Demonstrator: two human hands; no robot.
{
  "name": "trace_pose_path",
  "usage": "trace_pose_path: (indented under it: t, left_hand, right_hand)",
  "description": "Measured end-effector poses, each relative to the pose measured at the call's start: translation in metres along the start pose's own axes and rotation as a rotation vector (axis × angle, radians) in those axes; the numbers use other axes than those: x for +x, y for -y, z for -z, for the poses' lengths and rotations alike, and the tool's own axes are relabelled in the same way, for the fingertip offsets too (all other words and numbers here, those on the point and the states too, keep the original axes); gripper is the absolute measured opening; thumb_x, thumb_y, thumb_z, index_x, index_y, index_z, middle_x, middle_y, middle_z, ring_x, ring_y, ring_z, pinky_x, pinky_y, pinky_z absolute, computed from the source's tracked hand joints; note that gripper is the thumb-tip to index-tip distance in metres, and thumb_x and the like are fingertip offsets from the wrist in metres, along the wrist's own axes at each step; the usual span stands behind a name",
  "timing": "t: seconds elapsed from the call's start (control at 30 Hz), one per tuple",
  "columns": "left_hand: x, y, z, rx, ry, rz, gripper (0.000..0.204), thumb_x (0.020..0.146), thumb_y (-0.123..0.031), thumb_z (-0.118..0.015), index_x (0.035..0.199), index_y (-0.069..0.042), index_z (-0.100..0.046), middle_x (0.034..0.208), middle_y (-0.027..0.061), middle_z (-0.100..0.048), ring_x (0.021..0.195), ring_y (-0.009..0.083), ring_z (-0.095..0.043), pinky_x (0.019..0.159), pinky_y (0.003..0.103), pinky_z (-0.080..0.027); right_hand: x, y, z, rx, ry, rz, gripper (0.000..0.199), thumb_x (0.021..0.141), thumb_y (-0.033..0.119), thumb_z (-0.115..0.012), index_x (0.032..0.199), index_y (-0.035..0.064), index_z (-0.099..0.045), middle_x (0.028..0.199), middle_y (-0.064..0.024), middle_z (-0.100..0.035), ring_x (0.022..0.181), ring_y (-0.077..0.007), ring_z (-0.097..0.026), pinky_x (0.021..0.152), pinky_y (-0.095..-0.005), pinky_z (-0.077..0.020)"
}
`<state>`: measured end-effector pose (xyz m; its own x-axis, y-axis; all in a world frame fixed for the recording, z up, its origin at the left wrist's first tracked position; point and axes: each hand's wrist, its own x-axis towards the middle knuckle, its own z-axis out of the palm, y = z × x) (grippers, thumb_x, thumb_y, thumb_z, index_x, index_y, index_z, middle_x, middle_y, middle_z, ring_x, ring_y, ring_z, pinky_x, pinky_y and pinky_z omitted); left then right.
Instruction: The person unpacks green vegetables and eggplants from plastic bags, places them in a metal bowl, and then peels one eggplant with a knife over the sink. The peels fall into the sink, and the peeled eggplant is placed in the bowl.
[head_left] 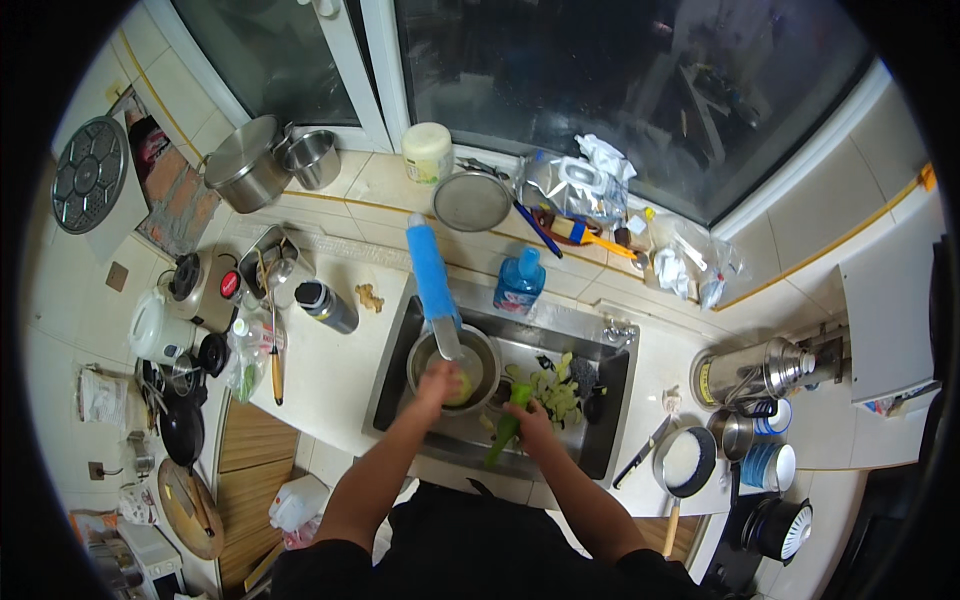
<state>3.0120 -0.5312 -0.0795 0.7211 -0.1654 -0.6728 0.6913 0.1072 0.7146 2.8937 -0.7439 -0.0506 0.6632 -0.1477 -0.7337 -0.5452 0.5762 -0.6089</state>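
My left hand (437,385) reaches over the metal bowl (490,352) in the sink (590,448). Its fingers curl beside something pale yellow-green (463,388), too blurred to name. Above the bowl hangs the faucet (446,338), its upper part wrapped in a blue sleeve (430,268). My right hand (532,418) is closed round a long green vegetable (505,436), whose lower end points toward the sink's front edge. Pale green and dark peelings (560,392) lie in the sink to the right of the bowl.
A blue bottle (520,280) stands at the sink's back edge. To the right lie a knife (643,452) and a pan (690,462) with white contents. A thermos cup (326,306) and ginger (369,297) are on the left counter. Pots (245,165) line the windowsill.
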Motion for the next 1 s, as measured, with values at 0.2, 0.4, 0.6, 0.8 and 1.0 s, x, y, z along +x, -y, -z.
trace_pose_path:
  t: [0.2,0.4,0.6,0.8,1.0]
  left_hand:
    - [0.149,-0.060,0.025,-0.572,0.036,-0.162,0.049,0.108,-0.047,-0.040,0.123,-0.003,-0.055,0.106,0.0076,-0.067,0.087,0.0192,-0.065,0.071,0.035,-0.055]
    - [0.187,-0.027,0.013,-0.639,0.104,-0.198,0.048,0.108,-0.044,-0.041,0.110,0.000,-0.061,0.102,0.0122,-0.071,0.086,0.0222,-0.066,0.080,0.038,-0.055]
    - [0.208,-0.001,0.024,-0.101,-0.056,-0.656,0.051,0.109,-0.041,-0.041,0.117,0.006,-0.059,0.108,0.0133,-0.072,0.095,0.0226,-0.068,0.084,0.036,-0.055]
    - [0.186,-0.016,0.008,-0.509,0.002,-0.322,0.048,0.109,-0.039,-0.043,0.120,0.005,-0.059,0.110,0.0134,-0.071,0.097,0.0218,-0.067,0.087,0.035,-0.054]
    - [0.140,-0.042,0.007,-0.336,0.204,-0.293,0.041,0.107,-0.038,-0.048,0.119,-0.001,-0.061,0.111,0.0108,-0.071,0.094,0.0207,-0.068,0.083,0.035,-0.055]
  right_hand:
    - [0.036,-0.028,-0.034,-0.363,0.228,0.479,0.060,0.082,0.000,-0.076,0.135,0.0061,-0.050,0.121,-0.0086,-0.061,0.109,-0.0191,-0.061,0.092,-0.0349,-0.0516]
    - [0.045,-0.005,-0.082,0.129,0.053,0.072,0.047,0.086,0.003,-0.060,0.131,0.0075,-0.048,0.120,-0.0094,-0.059,0.111,-0.0235,-0.059,0.093,-0.0391,-0.0511]
    - [0.055,0.018,-0.130,0.173,0.378,-0.069,0.039,0.094,0.018,-0.056,0.132,0.0083,-0.052,0.118,-0.0083,-0.063,0.102,-0.0259,-0.065,0.092,-0.0426,-0.0519]
    - [0.094,-0.018,-0.121,0.559,0.600,-0.202,0.042,0.095,0.000,-0.058,0.136,0.0072,-0.050,0.123,-0.0100,-0.063,0.112,-0.0241,-0.064,0.097,-0.0405,-0.0512]
    - [0.134,-0.052,-0.088,-0.057,0.499,0.092,0.037,0.098,0.005,-0.058,0.134,0.0084,-0.052,0.119,-0.0098,-0.065,0.109,-0.0245,-0.066,0.097,-0.0405,-0.0538]
